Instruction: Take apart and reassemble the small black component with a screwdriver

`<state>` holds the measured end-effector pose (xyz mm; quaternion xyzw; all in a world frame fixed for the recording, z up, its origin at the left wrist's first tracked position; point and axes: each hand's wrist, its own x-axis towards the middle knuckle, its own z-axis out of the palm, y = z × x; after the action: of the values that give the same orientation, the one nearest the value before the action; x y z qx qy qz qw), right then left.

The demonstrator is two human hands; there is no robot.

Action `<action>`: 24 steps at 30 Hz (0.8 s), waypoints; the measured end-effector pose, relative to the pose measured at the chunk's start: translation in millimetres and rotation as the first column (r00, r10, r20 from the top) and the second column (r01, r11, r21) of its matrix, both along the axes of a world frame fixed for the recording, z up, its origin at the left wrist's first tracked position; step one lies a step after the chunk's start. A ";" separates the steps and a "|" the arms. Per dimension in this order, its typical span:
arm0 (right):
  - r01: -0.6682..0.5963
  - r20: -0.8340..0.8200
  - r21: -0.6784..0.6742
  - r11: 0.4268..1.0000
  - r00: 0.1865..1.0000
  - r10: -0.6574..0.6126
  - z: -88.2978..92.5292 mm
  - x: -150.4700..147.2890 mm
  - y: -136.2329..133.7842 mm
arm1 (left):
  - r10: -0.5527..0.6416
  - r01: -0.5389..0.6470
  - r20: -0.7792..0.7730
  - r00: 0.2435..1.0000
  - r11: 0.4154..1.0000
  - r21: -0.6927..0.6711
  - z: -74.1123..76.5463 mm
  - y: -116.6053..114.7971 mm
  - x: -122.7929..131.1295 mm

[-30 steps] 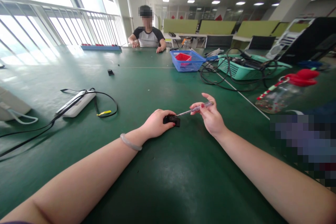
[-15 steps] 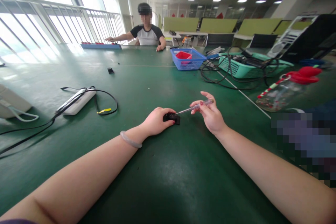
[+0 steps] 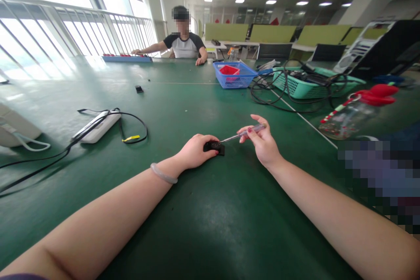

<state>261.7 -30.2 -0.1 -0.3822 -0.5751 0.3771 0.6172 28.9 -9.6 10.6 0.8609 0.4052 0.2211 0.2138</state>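
My left hand (image 3: 197, 152) is closed around a small black part (image 3: 219, 148) lying on the green table (image 3: 203, 210), thumb in front and fingers behind it. A screwdriver (image 3: 254, 130) with a clear handle is pinched between the thumb and fingers of my right hand (image 3: 263, 143). Its thin metal shaft points left and down, and the tip meets the top of the black part. Fine detail on the part is too small to tell.
A white power strip (image 3: 98, 127) with black cables lies left. Further back are a small black piece (image 3: 139, 89), a blue basket (image 3: 234, 81) and a green basket (image 3: 298, 91). A red-lidded bottle (image 3: 351, 120) stands right. A person (image 3: 185, 46) sits across.
The camera view has shifted very slightly. Both hands, the screwdriver and the black part hold nearly the same positions. The hand of the person across has moved slightly at the blue tray.
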 end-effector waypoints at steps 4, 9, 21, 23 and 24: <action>0.021 0.017 0.015 1.000 1.000 -0.021 4.4 -2.7 -2.5 | -0.023 0.023 0.000 1.000 1.000 -0.004 1.2 -0.5 -0.3; 0.040 0.037 0.034 0.999 0.998 -0.041 4.8 -2.5 -0.6 | -0.024 0.024 -0.007 1.000 1.000 -0.010 2.3 -1.1 0.7; 0.037 -0.005 0.009 0.999 0.999 -0.037 1.0 0.0 2.4 | -0.021 0.021 -0.002 1.000 1.000 -0.009 1.8 -0.7 1.1; 0.020 -0.016 0.008 1.000 1.000 -0.020 -0.7 0.8 3.4 | -0.023 0.023 0.001 1.000 1.000 -0.005 1.4 -0.5 1.1; 0.013 -0.017 0.006 1.000 1.000 -0.013 -1.5 1.3 4.1 | -0.025 0.025 0.001 1.000 1.000 -0.004 1.3 -0.4 1.1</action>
<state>263.1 -26.2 -1.6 -0.3807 -0.5684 0.3748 0.6257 30.0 -10.0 11.8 0.8653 0.3948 0.2184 0.2183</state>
